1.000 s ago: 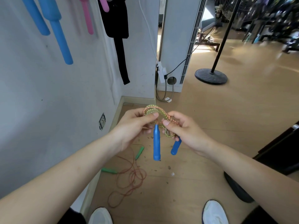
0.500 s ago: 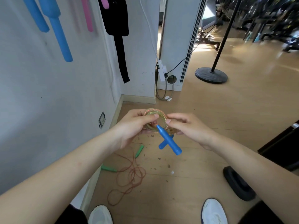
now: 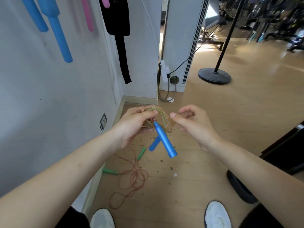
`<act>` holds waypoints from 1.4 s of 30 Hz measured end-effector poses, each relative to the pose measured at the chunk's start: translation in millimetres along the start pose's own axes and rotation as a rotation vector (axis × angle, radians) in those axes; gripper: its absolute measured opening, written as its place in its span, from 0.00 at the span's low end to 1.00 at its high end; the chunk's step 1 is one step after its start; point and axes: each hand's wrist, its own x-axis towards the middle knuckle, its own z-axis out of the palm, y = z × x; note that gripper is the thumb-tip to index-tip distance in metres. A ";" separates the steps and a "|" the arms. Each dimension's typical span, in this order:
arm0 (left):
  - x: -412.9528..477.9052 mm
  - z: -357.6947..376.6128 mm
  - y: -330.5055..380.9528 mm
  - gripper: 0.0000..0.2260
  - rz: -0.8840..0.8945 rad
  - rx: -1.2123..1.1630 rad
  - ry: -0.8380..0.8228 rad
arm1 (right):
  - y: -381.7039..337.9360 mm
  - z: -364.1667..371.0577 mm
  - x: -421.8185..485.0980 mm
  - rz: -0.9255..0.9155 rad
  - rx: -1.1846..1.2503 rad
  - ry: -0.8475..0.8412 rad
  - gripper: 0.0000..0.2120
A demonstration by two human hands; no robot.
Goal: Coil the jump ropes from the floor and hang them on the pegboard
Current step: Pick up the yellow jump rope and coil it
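My left hand [image 3: 134,125] grips a small coil of yellow-orange jump rope [image 3: 162,116] at waist height in front of the wall. Its two blue handles [image 3: 164,140] hang crossed below the coil, tilted down to the right. My right hand [image 3: 195,125] is just right of the coil, thumb and curled fingers pinching a strand at the coil's right edge. A second jump rope [image 3: 131,180] with a reddish cord lies loose on the floor by the baseboard, with its green handles [image 3: 141,153] spread apart.
Blue handles [image 3: 60,35], pink handles [image 3: 87,15] and a black strap [image 3: 121,38] hang on the white wall at upper left. A round black stand base [image 3: 213,76] sits at the back. A black object [image 3: 240,186] and dark furniture [image 3: 287,145] are on the right.
The blue handles swung from hanging straight down to crossed and tilted right. My right hand drew a little to the right of the coil. My left hand kept its grip.
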 end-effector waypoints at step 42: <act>6.8 -20.1 7.4 0.07 0.096 0.289 -0.153 | 2.7 0.2 9.2 -0.160 -0.164 -0.322 0.10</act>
